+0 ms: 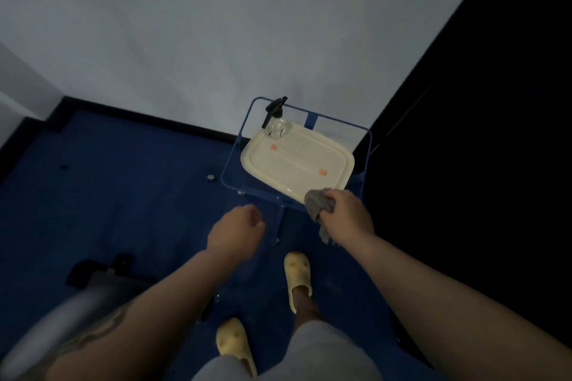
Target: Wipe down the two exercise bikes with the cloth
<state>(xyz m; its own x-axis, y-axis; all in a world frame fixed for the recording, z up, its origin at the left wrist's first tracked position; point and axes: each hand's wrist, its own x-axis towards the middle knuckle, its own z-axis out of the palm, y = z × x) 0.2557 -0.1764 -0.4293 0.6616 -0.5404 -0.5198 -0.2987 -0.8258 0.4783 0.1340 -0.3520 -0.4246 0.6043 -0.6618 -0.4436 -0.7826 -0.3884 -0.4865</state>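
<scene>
Cloth (pixel 319 204) bunched in right hand (pixel 346 210) at tray (pixel 340 161) near edge | left hand (pixel 236 230) loosely curled, holding nothing, beside tray stand

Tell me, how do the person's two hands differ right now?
The right hand grips a grey cloth, while the left hand holds nothing, its fingers loosely curled. The right hand is at the near edge of the cream tray; the left hand hangs over the blue floor, apart from the tray. Both are bare and reach forward.
</scene>
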